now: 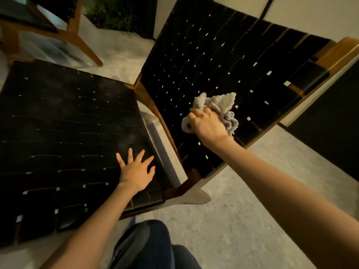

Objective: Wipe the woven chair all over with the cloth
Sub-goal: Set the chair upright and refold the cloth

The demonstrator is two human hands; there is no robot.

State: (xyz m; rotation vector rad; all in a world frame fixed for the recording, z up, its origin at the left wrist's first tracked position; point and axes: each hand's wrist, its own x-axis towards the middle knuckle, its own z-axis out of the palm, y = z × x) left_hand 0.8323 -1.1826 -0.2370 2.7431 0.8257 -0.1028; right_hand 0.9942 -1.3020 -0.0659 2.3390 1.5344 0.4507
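Two grips are in view, both on the woven chair (252, 61). The right grip (208, 125) is closed round a bunched grey cloth (223, 102), its fingers curled into the wad, and it presses the cloth against the black woven backrest (194, 45). Most of the cloth sticks out above the knuckles and past the far side of this grip. A smaller fold pokes out at its left, under the fingers. The backrest spreads above and to both sides of the grip, its straps crossing with small pale gaps between them. A wooden frame (342, 51) runs along the backrest's edge to the right of the grip, and another wooden rail (155, 111) runs down just to its left.

The left grip (136, 170) is open and holds nothing. Its fingers are straight and spread, palm down, flat on the black woven seat (58, 123). The seat stretches away to the left of this grip and beyond it; the seat's edge lies just to the grip's right. The seat meets the backrest between the two grips.

Pale speckled floor (242, 210) lies under the right forearm. A leg in dark trousers (143, 245) shows between the forearms, nearer than both grips. Well beyond the left grip stand the blurred wooden legs of a second chair (77, 35), with a green plant (116, 14) beside it.
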